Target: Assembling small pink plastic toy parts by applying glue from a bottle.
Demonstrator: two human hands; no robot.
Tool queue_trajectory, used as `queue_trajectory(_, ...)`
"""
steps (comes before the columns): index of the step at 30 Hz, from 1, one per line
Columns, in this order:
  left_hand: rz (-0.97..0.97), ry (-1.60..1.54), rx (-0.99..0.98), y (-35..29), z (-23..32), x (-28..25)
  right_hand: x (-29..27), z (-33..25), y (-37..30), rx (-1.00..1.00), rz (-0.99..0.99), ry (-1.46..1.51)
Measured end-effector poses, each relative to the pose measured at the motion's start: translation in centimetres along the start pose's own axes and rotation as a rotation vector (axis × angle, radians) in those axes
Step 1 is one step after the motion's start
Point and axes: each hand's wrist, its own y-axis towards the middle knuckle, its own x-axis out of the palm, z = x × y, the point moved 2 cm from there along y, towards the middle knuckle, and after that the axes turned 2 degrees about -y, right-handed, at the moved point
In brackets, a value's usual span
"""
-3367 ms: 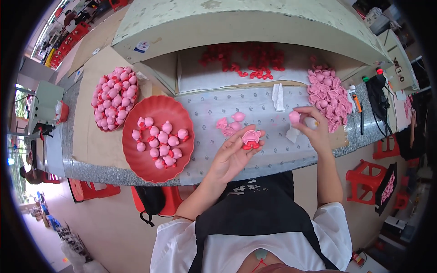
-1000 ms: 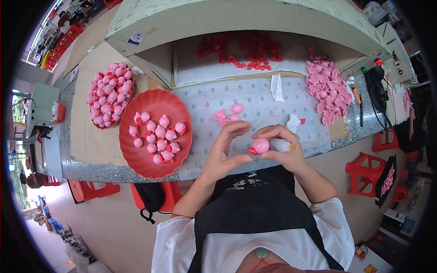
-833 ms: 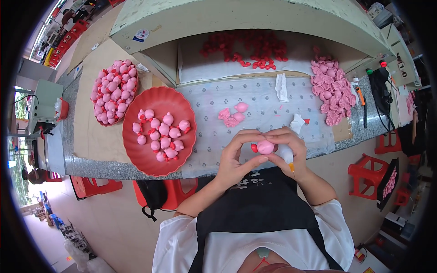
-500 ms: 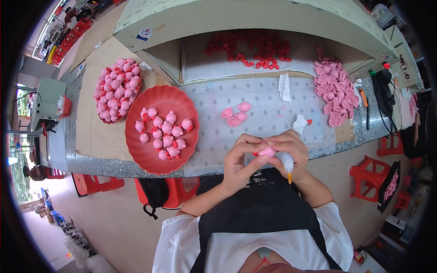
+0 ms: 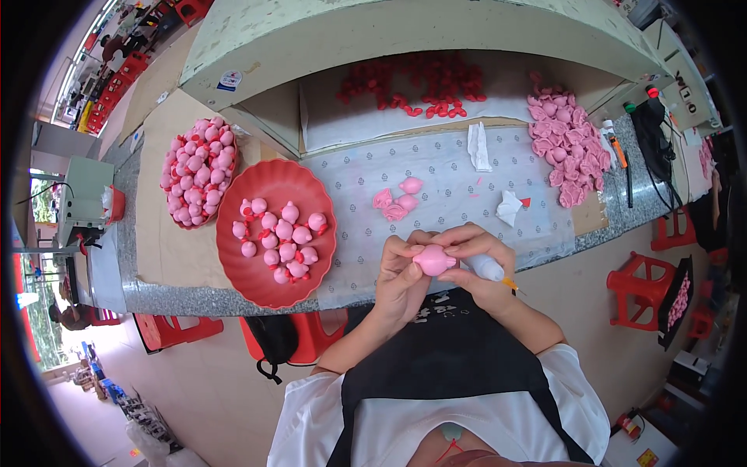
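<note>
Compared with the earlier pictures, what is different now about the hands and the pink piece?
Both hands came back from the table toward the body. The left hand and right hand now hold one pink piece together at the table edge; the right also keeps a small white tube. The red plate and the loose pink pieces stayed.

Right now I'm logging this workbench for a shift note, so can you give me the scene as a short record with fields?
Left hand: holds a small pink piece from the left side
Right hand: touches the same piece and grips a white tube
Red plate: holds a loose group of pink pieces
Basket: heaped with pink pieces, left of the plate
Table mat: three pink pieces near the middle
Right end of table: pile of flat pink parts
Back shelf: scattered red parts
</note>
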Motion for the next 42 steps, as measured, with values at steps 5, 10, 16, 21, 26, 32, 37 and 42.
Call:
queue_trajectory(5,-0.027,0.011,0.014,0.0,-0.1,-0.2,0.3,0.6,-0.4,0.065,0.012,0.222)
queue_trajectory(10,-0.049,0.029,0.052,0.0,-0.1,-0.1,0.3,0.4,-0.3,0.062,0.032,0.258)
queue_trajectory(16,-0.041,0.235,0.171,-0.1,0.1,0.4,0.2,0.6,-0.4,0.106,0.059,0.327)
queue_trajectory(21,-0.035,0.552,0.121,-0.1,1.4,0.4,-0.7,1.5,-0.9,0.193,0.077,0.359)
queue_trajectory(26,-0.174,1.347,0.174,0.3,2.4,0.8,-1.4,2.1,-2.1,0.197,0.05,0.257)
queue_trajectory(32,0.123,0.448,-0.154,0.2,0.9,-1.3,-6.4,0.5,0.5,0.164,0.129,-0.578)
queue_trajectory(37,0.094,0.095,-0.258,1.0,-0.3,-1.6,-10.7,3.3,-0.3,0.166,0.017,-1.292)
queue_trajectory(42,0.133,-0.019,-0.302,1.3,-0.4,-1.0,-10.3,3.3,0.1,0.137,-0.009,-1.286)
